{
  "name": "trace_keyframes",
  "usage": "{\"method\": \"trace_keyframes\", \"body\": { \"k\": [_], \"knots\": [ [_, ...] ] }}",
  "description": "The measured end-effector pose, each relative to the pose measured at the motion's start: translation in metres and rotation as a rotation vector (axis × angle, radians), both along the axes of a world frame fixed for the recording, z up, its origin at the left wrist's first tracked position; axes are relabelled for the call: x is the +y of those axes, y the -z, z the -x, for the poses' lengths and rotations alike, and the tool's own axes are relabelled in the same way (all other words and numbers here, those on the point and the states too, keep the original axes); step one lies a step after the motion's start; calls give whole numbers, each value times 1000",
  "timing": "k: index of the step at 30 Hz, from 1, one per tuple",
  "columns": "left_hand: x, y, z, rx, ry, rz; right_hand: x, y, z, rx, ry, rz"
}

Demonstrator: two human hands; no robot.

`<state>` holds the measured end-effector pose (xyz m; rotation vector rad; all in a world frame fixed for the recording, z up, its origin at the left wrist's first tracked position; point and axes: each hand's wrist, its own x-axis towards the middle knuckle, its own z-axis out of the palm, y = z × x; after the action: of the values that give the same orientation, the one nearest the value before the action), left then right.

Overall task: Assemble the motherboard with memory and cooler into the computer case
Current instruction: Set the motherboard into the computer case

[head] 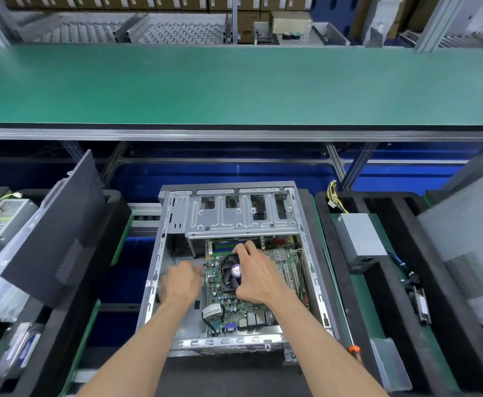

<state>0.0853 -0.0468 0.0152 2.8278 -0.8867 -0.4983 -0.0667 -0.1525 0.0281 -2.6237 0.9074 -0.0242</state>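
Head view: a long green conveyor belt (234,84) spans the whole width at 12 o'clock, with a metal rail along its near edge. Below it, at the centre of the frame, the open computer case (160,253) lies on its side, its silver drive cage (240,216) occupying the 12 o'clock end of the interior. At 9 o'clock from the case a dark side panel (54,233) leans tilted against black foam racking, and further out at 9 o'clock sits a grey power supply (5,222) with yellow leads. At 3 o'clock from the case a second grey power supply (360,236) rests in a black foam tray (392,282) (its yellow wiring shows at the tray's far end). Inside the case lies the green motherboard (234,305), its far edge tucked under the drive cage, with the memory (223,245) visible at the board's 12 o'clock end. The black cooler (230,275) sits on the board near its centre. The right hand (258,277) is clamped on the cooler, fingers curled over its far edge and thumb against its near edge. The left hand (181,282), blurred, is at 9 o'clock of the cooler by the board's left edge; whether its fingers hold anything cannot be told.
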Motion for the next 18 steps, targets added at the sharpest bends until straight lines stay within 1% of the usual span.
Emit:
{"method": "trace_keyframes", "body": {
  "k": [1, 4, 5, 9, 12, 14, 15, 16, 18],
  "knots": [
    [0, 1, -1, -12, 20, -9, 0, 0, 0, 4, 3, 0],
    [1, 5, -5, -9, 51, 65, 1, -1, 0, 19, 12, 3],
    [1, 6, -5, -13, 60, 39, 2, -1, 1, 21, 17, 4],
    [4, 7, -3, -91, 198, -306, 3, -1, 0, 23, 23, 3],
    [6, 8, -1, -177, 361, -495, 2, 0, 0, 21, 29, -6],
    [9, 12, -1, -223, 405, -579, 2, 1, 1, 15, 33, -11],
    [10, 12, -1, -214, 389, -575, 2, 1, 1, 14, 35, -12],
    [10, 13, -1, -189, 364, -527, 2, 1, 1, 14, 38, -12],
    [9, 11, 0, -117, 312, -347, 2, 1, 0, 18, 40, -13]
  ]
}}
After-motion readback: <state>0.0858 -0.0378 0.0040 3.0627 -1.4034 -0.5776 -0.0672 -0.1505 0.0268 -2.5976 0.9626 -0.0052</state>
